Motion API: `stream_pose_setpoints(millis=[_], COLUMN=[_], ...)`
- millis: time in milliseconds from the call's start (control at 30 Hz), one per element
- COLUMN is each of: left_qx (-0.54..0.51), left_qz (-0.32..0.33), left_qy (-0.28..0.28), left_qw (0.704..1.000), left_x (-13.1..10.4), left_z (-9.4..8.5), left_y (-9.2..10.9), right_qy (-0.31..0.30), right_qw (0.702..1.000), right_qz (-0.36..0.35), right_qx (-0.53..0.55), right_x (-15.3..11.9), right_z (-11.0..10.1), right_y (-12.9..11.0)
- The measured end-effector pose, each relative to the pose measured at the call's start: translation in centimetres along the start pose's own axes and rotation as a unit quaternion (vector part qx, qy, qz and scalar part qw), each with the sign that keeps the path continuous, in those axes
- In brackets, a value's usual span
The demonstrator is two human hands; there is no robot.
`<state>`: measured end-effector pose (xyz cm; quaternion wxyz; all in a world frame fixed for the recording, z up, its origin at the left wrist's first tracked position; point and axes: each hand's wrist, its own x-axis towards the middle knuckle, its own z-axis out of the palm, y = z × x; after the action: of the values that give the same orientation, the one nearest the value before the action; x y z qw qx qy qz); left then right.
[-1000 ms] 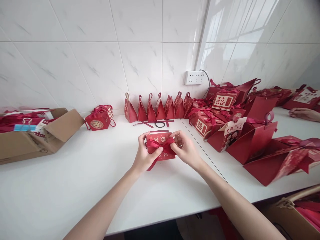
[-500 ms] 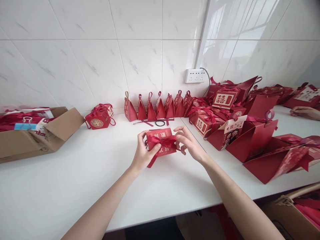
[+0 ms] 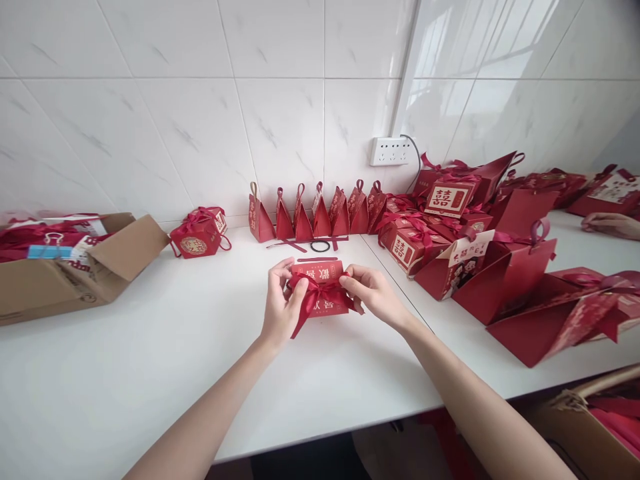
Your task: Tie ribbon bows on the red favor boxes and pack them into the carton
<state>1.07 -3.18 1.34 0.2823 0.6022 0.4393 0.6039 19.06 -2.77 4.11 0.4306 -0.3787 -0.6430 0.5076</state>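
Observation:
A small red gift box (image 3: 327, 308) with pale printed characters is held up over the white table, between my two hands. Across its front lies a red satin ribbon bow (image 3: 320, 290), one tail hanging at the lower left. My left hand (image 3: 283, 303) is closed on the box's left side, thumb on the ribbon by the left loop. With thumb and fingers pinched, my right hand (image 3: 373, 293) grips the ribbon's right loop at the box's right edge. The undersides of the box and some fingertips are hidden.
Behind stand several red triangular boxes (image 3: 303, 220), with dark ribbon strips and a black ring (image 3: 320, 247) before them. A red hexagonal box (image 3: 199, 233) and an open carton (image 3: 85, 273) are left. Red boxes (image 3: 450, 233) crowd the right, near another person's hand (image 3: 613, 225).
My right hand has closed from loosely spread fingers to a pinch on the bow's right loop. My left thumb has shifted left and up, and the bow's loops look more spread.

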Motion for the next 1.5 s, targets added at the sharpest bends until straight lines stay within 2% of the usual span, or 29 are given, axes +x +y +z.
stream_pose_setpoints(millis=[100, 200, 367, 533, 767, 1033, 1300, 1400, 1500], left_qx=[0.074, 0.075, 0.009, -0.001, -0.040, 0.018, -0.001, -0.010, -0.021], left_qz=[0.034, 0.025, -0.035, -0.055, -0.060, -0.061, -0.092, -0.092, -0.084], left_qy=[0.033, 0.071, 0.046, 0.023, 0.052, 0.098, 0.104, 0.096, 0.087], left_qw=[0.996, 0.994, 0.998, 0.998, 0.996, 0.993, 0.990, 0.991, 0.992], left_x=[-0.2, -0.4, -0.6, -0.2, -0.3, -0.5, -0.3, -0.3, -0.3], left_z=[0.0, 0.2, 0.1, -0.3, -0.1, 0.7, 1.0, 0.9, 0.7], left_y=[0.1, 0.0, 0.0, 0.5, 0.4, 0.2, 0.0, 0.0, 0.2], right_qy=[0.001, 0.008, 0.018, 0.009, 0.032, 0.051, 0.051, 0.042, 0.094], right_qw=[0.999, 0.999, 0.999, 0.998, 0.996, 0.991, 0.975, 0.987, 0.993], right_qz=[0.004, 0.009, 0.001, -0.001, -0.007, -0.017, 0.014, 0.025, -0.050], right_qx=[0.035, 0.052, 0.051, 0.063, 0.079, 0.123, 0.215, 0.152, -0.047], right_x=[0.2, 0.3, 0.5, 0.4, 0.6, 0.6, 1.0, 1.0, 0.7], right_z=[0.0, 0.0, 0.1, 0.0, 0.1, 1.0, 0.9, 0.4, -0.3], right_y=[0.0, 0.2, 0.6, 0.6, 1.0, 1.4, 1.8, 1.8, 1.8])
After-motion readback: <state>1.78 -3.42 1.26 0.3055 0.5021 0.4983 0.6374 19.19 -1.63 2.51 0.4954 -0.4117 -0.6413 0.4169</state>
